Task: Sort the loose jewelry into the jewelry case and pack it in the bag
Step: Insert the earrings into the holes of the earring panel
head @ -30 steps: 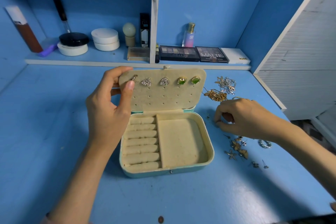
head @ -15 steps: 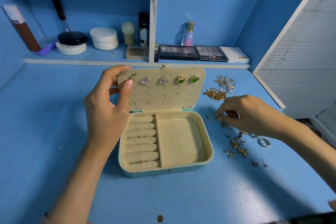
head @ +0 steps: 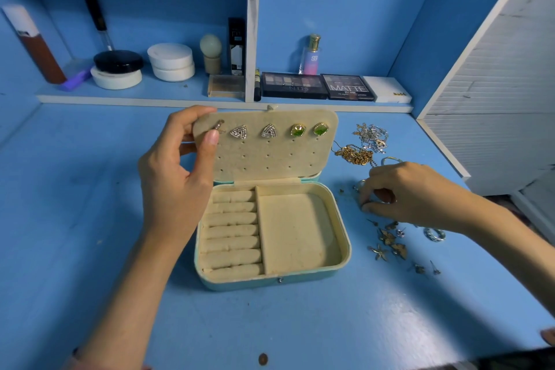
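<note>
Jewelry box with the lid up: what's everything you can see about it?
The jewelry box is a teal, rounded case lined in beige velvety fabric, lying open on the blue table. Its base has padded ring rolls on the left and an empty tray beside them. The raised lid, dotted with holes, carries five earrings along the top. The left hand holds its corner.

Your left hand [head: 174, 189] and right hand [head: 411, 192] are both bare, and so are the forearms behind them as far as the view reaches. Low at the left edge a sliver of pale pink sleeve [head: 75, 363], with a thin dark line just above it, crosses your left arm, too cropped to tell more. Your left thumbnail [head: 213, 137] is short and rounded with a light sheen, and a strip of dark patterned cloth [head: 510, 363] runs along the bottom right edge, though whether you are wearing it cannot be told.
</note>
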{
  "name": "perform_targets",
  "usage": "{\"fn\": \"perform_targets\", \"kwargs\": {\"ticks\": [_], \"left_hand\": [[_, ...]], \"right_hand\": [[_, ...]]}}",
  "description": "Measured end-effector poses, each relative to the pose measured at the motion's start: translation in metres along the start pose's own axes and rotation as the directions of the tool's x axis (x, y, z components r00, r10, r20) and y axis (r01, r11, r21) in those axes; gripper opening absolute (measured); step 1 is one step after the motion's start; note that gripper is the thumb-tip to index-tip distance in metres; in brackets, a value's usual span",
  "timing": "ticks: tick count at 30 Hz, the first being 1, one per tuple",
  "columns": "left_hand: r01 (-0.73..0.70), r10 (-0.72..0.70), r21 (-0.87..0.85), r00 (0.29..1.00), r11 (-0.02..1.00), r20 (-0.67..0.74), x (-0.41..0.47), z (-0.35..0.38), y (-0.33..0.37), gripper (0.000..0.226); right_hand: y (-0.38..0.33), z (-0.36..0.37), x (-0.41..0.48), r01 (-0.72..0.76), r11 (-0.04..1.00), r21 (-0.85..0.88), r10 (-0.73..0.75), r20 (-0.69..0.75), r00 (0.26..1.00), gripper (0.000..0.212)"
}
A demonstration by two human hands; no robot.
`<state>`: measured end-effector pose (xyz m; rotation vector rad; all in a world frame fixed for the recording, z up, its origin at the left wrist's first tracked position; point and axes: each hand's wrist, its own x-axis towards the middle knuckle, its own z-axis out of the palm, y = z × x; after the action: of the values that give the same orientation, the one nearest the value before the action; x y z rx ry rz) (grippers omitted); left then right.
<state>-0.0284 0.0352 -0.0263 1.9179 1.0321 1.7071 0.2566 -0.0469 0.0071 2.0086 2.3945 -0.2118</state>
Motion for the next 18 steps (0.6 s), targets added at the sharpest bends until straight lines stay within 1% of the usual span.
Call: {"fn": "perform_targets", "kwargs": {"ticks": [7,12,15,18], "left_hand": [[0.007,-0.007,-0.004,1.0,1.0,0.004,0.0,0.0,0.0,0.021],[0.011,-0.011,-0.007,1.0,1.0,0.013,0.0,0.0,-0.002,0.021],[0.012,-0.012,-0.013,1.0,1.0,0.009,0.0,0.0,-0.002,0.022],[0.011,-0.011,-0.018,1.0,1.0,0.01,-0.001,0.0,-0.001,0.021]], "right_hand": [[0.003,-0.004,-0.002,-0.018,1.0,0.018,0.017,0.027,0.999,0.012],[0.007,0.0,-0.003,-0.034,0.998,0.05,0.033,0.015,0.999,0.006],[0.01,0.002,-0.001,-0.037,0.994,0.104,0.036,0.016,0.999,0.003],[0.011,0.004,0.002,-0.037,0.983,0.179,0.041,-0.019,0.999,0.001]]}}
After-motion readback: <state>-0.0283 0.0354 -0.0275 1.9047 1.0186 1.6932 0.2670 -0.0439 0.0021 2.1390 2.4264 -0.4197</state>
